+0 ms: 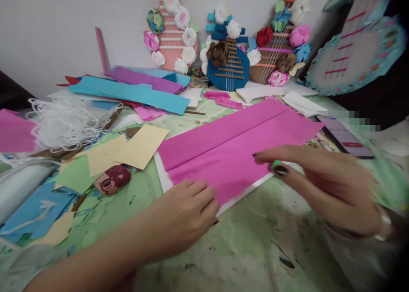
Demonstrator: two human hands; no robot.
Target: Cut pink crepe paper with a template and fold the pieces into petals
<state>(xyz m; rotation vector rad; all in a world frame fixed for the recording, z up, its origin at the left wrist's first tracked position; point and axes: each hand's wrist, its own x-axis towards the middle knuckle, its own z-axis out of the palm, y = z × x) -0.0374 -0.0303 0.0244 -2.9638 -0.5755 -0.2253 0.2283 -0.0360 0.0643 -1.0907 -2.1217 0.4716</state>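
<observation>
The magenta paper sheet (236, 141) lies in front of you, creased lengthwise, over a white sheet (164, 176) that it mostly hides; only strips show along its left and near edges. Your left hand (191, 211) rests at the magenta sheet's near edge, fingers curled and close together; the underside is hidden, so you cannot tell whether they grip the paper. Your right hand (335, 190) is over its right side, motion-blurred, index finger and thumb nearly meeting. A small green bit (275, 163) shows at the thumb tip, but whether you pinch it is unclear. Right of the magenta sheet, the phone (348, 138) has an unreadable screen, pixelated along its upper edge. Left of it, a tan card (145, 145) overlaps other scraps. Beyond it stands a blue model lute (239, 70), while the light-blue-rimmed lute (345, 68), beyond its right end, is cut off at the top.
</observation>
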